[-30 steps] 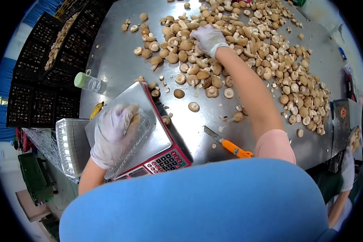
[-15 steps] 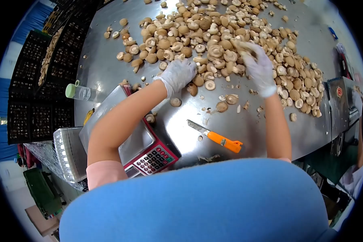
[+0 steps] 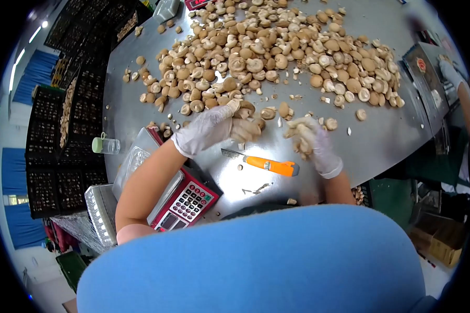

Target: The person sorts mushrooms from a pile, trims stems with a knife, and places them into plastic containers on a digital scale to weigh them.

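My left hand (image 3: 211,129), in a whitish glove, is closed around a brown-capped mushroom (image 3: 244,110) at the near edge of the pile. To its right, my gloved right hand (image 3: 309,142) has its fingers curled inward; whatever they hold, if anything, is hidden. Two loose mushrooms (image 3: 283,109) lie on the metal table between and just beyond the hands. A large heap of mushrooms (image 3: 240,62) spreads across the far side. Below the hands rests a knife (image 3: 269,165) with an orange handle, its blade pointing left.
A red scale with a keypad (image 3: 188,201) stands beside my left forearm, near clear plastic trays (image 3: 100,214). A bottle with a green cap (image 3: 107,145) is at the table's left. Black crates (image 3: 52,151) are stacked beyond. Another person's arm (image 3: 466,99) reaches in at right.
Both hands have come back from the pile toward me. The left now has a mushroom in it. The view has shifted, and the pile's near edge has loosened.
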Demonstrator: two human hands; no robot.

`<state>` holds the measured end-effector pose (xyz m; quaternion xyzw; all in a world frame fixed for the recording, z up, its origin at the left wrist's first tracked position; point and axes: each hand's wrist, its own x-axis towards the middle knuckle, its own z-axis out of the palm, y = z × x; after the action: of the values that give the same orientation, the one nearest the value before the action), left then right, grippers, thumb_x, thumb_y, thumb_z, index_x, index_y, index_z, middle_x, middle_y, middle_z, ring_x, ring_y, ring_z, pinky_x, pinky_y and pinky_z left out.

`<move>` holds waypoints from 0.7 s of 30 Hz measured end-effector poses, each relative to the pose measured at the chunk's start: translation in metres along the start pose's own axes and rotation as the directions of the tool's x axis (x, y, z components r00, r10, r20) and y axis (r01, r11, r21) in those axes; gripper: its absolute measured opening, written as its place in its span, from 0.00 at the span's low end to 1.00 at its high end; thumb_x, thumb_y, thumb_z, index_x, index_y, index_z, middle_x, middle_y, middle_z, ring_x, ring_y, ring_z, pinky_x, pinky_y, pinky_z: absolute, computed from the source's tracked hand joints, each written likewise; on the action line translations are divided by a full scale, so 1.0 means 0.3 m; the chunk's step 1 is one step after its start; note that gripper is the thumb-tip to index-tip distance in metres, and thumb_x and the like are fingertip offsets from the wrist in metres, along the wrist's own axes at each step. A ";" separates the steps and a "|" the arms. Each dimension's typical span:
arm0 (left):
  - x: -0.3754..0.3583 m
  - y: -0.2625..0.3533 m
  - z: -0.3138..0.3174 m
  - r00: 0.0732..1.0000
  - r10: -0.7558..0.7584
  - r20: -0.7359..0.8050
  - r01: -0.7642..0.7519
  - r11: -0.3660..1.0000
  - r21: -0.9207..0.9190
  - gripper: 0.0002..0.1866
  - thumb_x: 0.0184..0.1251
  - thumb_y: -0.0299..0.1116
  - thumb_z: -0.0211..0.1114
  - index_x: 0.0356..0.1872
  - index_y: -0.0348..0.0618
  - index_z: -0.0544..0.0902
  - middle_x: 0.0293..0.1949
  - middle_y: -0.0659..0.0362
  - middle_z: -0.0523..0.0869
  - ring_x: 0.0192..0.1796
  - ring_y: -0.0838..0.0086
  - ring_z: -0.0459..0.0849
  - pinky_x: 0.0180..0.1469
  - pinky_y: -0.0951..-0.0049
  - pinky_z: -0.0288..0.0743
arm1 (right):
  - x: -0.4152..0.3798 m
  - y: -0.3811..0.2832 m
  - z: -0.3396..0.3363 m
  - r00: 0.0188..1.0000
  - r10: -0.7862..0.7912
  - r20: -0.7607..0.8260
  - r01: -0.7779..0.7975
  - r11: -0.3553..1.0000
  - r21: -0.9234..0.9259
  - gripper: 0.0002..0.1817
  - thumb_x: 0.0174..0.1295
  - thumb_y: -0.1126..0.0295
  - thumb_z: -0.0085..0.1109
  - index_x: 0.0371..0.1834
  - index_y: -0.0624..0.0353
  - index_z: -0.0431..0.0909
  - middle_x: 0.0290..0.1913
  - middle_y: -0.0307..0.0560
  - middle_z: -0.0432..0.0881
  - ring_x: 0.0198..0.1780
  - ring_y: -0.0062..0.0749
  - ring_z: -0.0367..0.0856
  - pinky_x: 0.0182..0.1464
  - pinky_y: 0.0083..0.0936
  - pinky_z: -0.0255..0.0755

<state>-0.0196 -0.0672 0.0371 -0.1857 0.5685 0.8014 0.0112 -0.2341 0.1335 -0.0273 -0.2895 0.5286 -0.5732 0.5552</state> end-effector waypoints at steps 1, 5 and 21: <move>-0.002 -0.005 0.038 0.997 -0.075 0.025 0.078 0.992 -0.101 0.35 0.81 0.58 0.44 0.66 0.33 0.72 0.51 0.41 0.86 0.53 0.56 0.87 0.58 0.62 0.79 | -0.007 -0.002 0.022 1.000 -0.009 -0.008 0.009 1.000 0.009 0.15 0.75 0.61 0.50 0.55 0.57 0.78 0.44 0.46 0.84 0.31 0.21 0.79 0.20 0.12 0.67; -0.002 -0.020 0.155 0.972 -0.222 0.073 0.227 0.971 -0.068 0.37 0.81 0.62 0.35 0.59 0.35 0.76 0.44 0.43 0.89 0.45 0.60 0.90 0.48 0.68 0.82 | -0.043 -0.011 0.115 0.992 -0.125 -0.005 0.124 0.986 -0.111 0.17 0.72 0.60 0.56 0.58 0.55 0.78 0.45 0.44 0.85 0.33 0.23 0.80 0.30 0.16 0.74; 0.028 -0.284 0.412 0.954 0.300 0.024 -0.112 0.280 0.953 0.15 0.72 0.30 0.57 0.56 0.41 0.80 0.45 0.50 0.85 0.44 0.55 0.86 0.46 0.61 0.80 | -0.652 -0.006 -0.482 0.970 -0.019 -0.241 -0.160 0.694 -0.702 0.18 0.59 0.74 0.65 0.54 0.61 0.84 0.48 0.49 0.87 0.52 0.31 0.85 0.59 0.28 0.75</move>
<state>-0.0432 0.0744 -0.0075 -0.1321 0.9469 0.2915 -0.0316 -0.3252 0.3588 -0.0154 -0.3938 0.7810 -0.3297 0.3553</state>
